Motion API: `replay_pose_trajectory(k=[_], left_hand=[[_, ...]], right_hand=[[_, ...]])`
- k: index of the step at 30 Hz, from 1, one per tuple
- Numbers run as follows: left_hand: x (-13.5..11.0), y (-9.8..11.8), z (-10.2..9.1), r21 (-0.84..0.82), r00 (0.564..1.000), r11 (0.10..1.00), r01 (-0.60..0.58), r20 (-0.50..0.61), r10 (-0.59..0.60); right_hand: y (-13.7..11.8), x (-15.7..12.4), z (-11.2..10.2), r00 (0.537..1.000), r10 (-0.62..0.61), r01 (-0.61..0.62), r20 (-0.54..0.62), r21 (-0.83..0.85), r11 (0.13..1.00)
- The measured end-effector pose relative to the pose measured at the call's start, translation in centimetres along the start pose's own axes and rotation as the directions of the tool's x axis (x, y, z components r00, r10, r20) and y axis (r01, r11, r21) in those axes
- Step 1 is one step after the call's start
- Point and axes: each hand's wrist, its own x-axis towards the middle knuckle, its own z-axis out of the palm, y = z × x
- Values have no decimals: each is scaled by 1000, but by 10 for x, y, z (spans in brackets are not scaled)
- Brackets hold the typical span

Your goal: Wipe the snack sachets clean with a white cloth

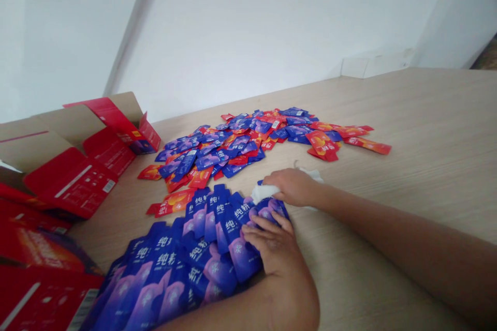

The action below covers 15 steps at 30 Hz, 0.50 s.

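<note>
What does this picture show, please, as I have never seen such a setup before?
There is no machine here: a person works with bare hands, and the one picture comes from a camera on their head, looking forward and down. The left hand lies, fingers spread, on overlapping blue-purple pouches. The right hand holds a white cloth or tissue beside them. Farther back on the table is a loose pile of blue and red packets; red boxes stand left.
</note>
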Motion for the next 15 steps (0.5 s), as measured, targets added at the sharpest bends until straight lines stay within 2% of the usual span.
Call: replay_pose_trajectory(k=[3, 7, 9, 12, 15], left_hand=[[0, 1, 0, 1, 1000, 1000, -5, 5, 5], [1, 1, -1, -12, 1000, 1000, 2, 22, -1], [1, -1, -4, -40, 998, 999, -24, 51, 26], [1, -6, -8, -69, 993, 995, -74, 81, 80], [1, -8, -9, -32, 993, 996, -81, 84, 83]], right_hand=[[8, -1, -1, 997, 50, -49, -66, 19, 999], [0, -5, -13, 971, -49, 91, -233, 174, 981], [-6, -7, -15, 970, -146, 182, -193, 182, 966], [-10, -6, -12, 969, -247, 246, -7, 134, 960], [-4, -3, -5, 992, -123, 122, 16, 44, 992]])
